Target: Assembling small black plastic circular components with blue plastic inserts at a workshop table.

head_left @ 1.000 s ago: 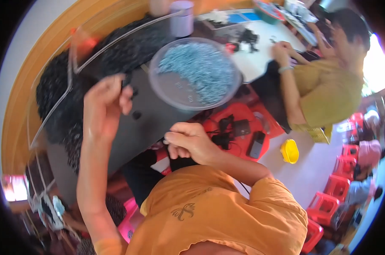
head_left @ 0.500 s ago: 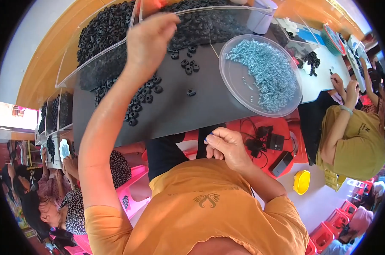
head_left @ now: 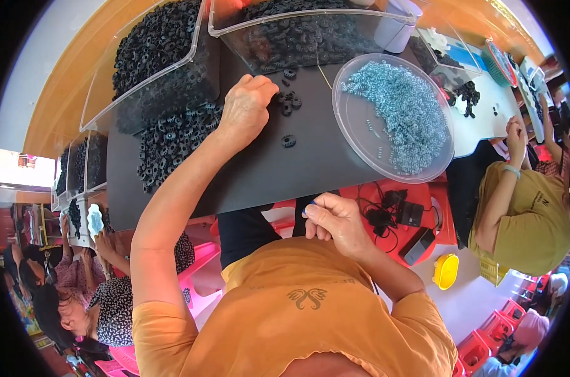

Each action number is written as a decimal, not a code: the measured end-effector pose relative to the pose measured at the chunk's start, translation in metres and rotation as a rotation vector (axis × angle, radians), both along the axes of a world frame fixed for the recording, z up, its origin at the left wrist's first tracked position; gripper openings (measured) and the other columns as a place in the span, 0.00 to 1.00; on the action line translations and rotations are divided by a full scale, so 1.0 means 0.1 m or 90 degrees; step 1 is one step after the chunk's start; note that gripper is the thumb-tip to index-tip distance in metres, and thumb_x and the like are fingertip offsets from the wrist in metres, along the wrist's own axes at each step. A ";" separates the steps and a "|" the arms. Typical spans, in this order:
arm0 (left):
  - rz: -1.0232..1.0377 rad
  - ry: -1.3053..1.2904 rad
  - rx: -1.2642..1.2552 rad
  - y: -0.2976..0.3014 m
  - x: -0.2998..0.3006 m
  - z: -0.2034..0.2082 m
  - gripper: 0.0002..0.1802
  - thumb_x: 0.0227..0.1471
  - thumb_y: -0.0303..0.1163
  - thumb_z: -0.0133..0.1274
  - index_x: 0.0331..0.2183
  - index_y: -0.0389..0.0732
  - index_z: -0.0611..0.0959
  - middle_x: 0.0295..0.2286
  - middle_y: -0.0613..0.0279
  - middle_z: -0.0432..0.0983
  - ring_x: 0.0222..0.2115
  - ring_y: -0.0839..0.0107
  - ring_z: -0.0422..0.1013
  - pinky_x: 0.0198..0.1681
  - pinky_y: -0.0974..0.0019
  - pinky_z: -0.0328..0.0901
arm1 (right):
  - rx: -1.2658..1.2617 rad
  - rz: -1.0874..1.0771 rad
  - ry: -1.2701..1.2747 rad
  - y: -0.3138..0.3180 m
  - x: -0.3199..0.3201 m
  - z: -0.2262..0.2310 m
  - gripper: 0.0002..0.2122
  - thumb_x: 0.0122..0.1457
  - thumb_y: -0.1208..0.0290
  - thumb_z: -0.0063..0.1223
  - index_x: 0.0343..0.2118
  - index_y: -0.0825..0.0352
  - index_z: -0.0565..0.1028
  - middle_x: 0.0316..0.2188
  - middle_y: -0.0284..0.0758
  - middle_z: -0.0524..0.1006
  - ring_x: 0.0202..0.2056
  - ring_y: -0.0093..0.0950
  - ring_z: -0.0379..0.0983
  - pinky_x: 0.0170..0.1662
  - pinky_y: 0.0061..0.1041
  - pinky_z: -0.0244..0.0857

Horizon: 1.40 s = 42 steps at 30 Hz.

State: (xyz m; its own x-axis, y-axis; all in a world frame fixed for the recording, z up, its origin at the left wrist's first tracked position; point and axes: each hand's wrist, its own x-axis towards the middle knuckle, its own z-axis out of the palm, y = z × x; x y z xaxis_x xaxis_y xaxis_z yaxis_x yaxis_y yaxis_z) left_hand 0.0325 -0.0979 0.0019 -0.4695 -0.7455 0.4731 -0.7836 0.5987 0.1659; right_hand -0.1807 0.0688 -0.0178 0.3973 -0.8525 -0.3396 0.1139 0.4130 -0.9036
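The left hand (head_left: 247,103) has just dropped away from the front rim of the clear boxes and now sits low over the surface (head_left: 247,182), knuckles up, fingers curled inward. Its tips are turned out of my view, so I can't tell whether it grips anything. It lies just left of a small cluster of black ringed pieces (head_left: 287,109), with a lone piece (head_left: 289,141) nearer the front edge.

The right hand (head_left: 336,220) has hardly moved: it hangs before the person's belly, by the front edge, closed with thumb against forefinger, a small blue item (head_left: 307,211) showing at the pinch. What that item is, I can't make out. To my eye, the left hand's shift brings it back among the loose pieces, and the right looks like the holding hand, waiting on the left.

Farther left, now that the forearm has swung clear, more of the big heap of black pieces (head_left: 172,144) shows. Behind it stand the left clear box (head_left: 153,88) and the right clear box (head_left: 310,14), both loaded with similar pieces. On the right, a round tub (head_left: 367,144) carries pale blue coil-like bits (head_left: 404,119), apart from both hands. Beyond it sits a co-worker in an olive top (head_left: 530,213).
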 end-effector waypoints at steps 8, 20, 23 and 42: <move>0.087 0.228 0.109 0.16 0.07 0.09 0.15 0.41 0.16 0.51 0.35 0.37 0.80 0.28 0.57 0.76 0.32 0.67 0.73 0.37 0.68 0.67 | 0.003 0.006 -0.004 -0.02 0.04 -0.01 0.10 0.59 0.66 0.48 0.28 0.69 0.74 0.17 0.32 0.74 0.16 0.14 0.64 0.20 0.13 0.56; 0.085 -0.024 0.036 0.26 -0.11 0.02 0.14 0.35 0.26 0.60 0.31 0.40 0.79 0.24 0.59 0.71 0.30 0.60 0.70 0.32 0.61 0.65 | -0.014 -0.005 0.001 0.08 0.04 0.00 0.10 0.59 0.67 0.49 0.28 0.69 0.73 0.17 0.32 0.74 0.16 0.13 0.63 0.20 0.13 0.56; 0.073 0.008 0.029 0.30 -0.07 0.00 0.12 0.37 0.27 0.60 0.30 0.39 0.78 0.23 0.59 0.71 0.30 0.60 0.69 0.32 0.61 0.64 | -0.014 -0.001 -0.001 0.08 0.06 0.02 0.10 0.59 0.67 0.48 0.26 0.68 0.72 0.17 0.31 0.74 0.17 0.13 0.63 0.20 0.13 0.56; 0.041 0.641 0.455 0.89 -0.14 0.29 0.10 0.48 0.21 0.53 0.36 0.37 0.80 0.28 0.75 0.70 0.28 0.87 0.62 0.31 0.83 0.56 | -0.012 0.109 -0.784 -0.34 -0.16 0.06 0.21 0.65 0.52 0.25 0.25 0.61 0.66 0.13 0.30 0.65 0.18 0.19 0.54 0.20 0.18 0.47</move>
